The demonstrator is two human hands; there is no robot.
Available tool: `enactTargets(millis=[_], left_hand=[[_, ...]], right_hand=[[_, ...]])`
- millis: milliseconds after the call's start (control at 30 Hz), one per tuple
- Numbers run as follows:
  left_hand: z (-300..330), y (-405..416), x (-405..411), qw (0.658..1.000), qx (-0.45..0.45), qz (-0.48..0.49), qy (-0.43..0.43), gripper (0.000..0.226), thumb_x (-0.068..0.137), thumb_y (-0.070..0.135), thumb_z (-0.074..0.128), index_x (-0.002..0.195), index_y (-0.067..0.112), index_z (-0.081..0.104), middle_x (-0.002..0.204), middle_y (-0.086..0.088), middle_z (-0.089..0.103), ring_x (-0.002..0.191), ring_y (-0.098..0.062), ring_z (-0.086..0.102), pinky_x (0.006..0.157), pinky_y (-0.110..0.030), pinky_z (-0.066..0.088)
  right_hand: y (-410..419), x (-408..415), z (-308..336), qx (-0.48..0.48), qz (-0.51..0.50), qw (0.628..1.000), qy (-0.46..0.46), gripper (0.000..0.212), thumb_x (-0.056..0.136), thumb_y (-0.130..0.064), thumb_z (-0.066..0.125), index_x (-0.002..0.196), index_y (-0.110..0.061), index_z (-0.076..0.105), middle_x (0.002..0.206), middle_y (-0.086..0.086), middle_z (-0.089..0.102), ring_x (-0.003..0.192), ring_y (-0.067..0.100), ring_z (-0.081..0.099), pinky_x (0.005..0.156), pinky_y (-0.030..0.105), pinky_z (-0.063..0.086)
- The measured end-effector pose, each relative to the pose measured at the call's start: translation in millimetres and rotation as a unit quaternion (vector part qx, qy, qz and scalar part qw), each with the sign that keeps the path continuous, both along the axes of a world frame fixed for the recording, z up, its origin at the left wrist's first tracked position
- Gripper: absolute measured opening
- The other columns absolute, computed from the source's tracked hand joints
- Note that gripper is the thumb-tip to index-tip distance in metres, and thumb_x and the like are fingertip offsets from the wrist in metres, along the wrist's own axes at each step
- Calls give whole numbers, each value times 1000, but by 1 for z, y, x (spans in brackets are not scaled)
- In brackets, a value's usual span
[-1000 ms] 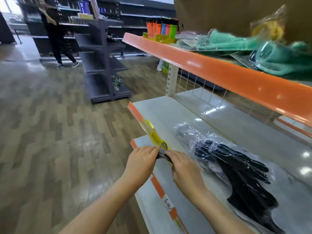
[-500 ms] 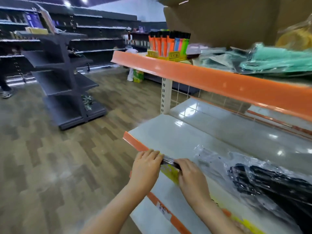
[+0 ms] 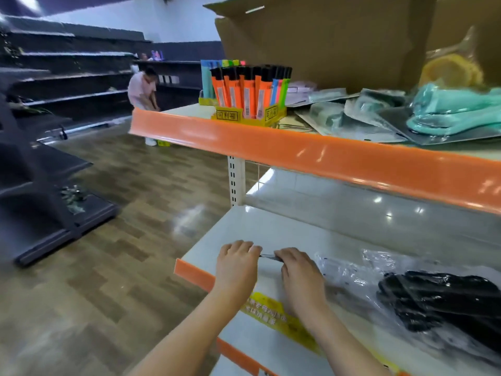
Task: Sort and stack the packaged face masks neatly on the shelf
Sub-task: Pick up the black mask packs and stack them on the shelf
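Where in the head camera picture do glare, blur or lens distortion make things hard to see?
Head view: ceiling lights glare off the lower shelf and the clear packets of black masks; the picture edges are smeared and the orange shelf strip looks bent by the wide lens; the thin thing between the left hand and right hand is too blurred to name.

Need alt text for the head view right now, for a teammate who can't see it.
Both hands, left hand and right hand, pinch a thin dark item between them over the white lower shelf, beside clear bags of black masks. Above, an orange-edged shelf holds teal packaged masks and a marker display.
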State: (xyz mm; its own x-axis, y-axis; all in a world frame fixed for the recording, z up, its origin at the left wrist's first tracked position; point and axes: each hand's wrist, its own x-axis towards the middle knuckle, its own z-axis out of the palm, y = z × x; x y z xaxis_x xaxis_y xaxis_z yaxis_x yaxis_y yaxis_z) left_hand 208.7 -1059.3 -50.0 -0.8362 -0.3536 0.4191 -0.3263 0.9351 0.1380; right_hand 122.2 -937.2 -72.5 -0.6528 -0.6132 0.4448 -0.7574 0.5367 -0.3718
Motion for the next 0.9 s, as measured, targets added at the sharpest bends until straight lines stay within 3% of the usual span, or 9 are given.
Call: enactTargets(millis=[100,267,367,467,533,567,667,800,900], left_hand=[[-4,-21,-15,1000,-10,-5,-24,47,34,4,87,76,23,73,75,6,69,70,-18,68,62,-29,52],[-21,-52,-29,999,-16,-18,-23,42,43,2,81,78,24,75,74,7,71,66,-16,69,56,-30,52],[-35,-67,-37,998,-17,-51,-38,39,47,2,63,77,25,74,71,10,69,62,-15,68,53,-26,51],[-43,-86,-49,996,-17,-64,-54,43,38,3,79,73,27,73,73,12,70,66,-11,68,61,-23,53],[-48,-99,-58,996,-7,-62,-70,43,38,2,82,74,24,73,77,10,71,75,-14,69,70,-25,53],[-49,-105,-61,994,0,-69,-83,40,48,1,79,82,21,73,86,6,71,86,-17,69,78,-28,52],[-50,-119,-75,984,-8,-68,-166,41,88,5,50,126,18,55,134,3,53,130,-20,43,105,-32,30],[-59,-141,-89,979,-13,-89,-181,44,94,12,43,138,21,41,146,4,40,137,-17,32,109,-28,23],[-65,-153,-99,974,-4,-108,-199,47,99,21,41,144,18,32,152,0,32,142,-20,24,110,-31,25]], right_hand=[[-20,-16,-9,10,-13,1000,1,46,61,5,70,99,-23,72,98,-5,61,84,19,62,70,31,52],[-55,-41,-21,61,-31,997,-40,41,92,-11,43,126,-29,58,119,-5,48,108,21,47,91,27,37],[-72,-46,-28,55,-47,996,-51,32,88,-7,53,112,-22,67,109,1,58,103,25,55,87,33,38],[-86,-50,-33,63,-60,995,-52,31,87,-4,53,109,-18,67,108,4,61,105,28,57,88,36,39],[-95,-55,-36,96,-68,991,-56,36,89,-6,48,119,-20,62,119,1,59,116,24,52,93,33,35],[-100,-57,-38,103,-76,990,-54,37,89,-7,47,120,-20,61,120,0,58,117,22,51,94,32,35],[-116,-55,-39,101,-120,986,-60,32,81,-7,57,109,-19,67,105,2,66,104,25,60,85,34,43],[-136,-47,-46,112,-145,983,-15,33,54,-16,84,82,-25,69,78,-7,64,71,15,64,62,27,50],[-147,-44,-46,96,-152,984,-2,32,60,-17,83,87,-24,69,86,-7,64,79,14,63,71,25,45]])
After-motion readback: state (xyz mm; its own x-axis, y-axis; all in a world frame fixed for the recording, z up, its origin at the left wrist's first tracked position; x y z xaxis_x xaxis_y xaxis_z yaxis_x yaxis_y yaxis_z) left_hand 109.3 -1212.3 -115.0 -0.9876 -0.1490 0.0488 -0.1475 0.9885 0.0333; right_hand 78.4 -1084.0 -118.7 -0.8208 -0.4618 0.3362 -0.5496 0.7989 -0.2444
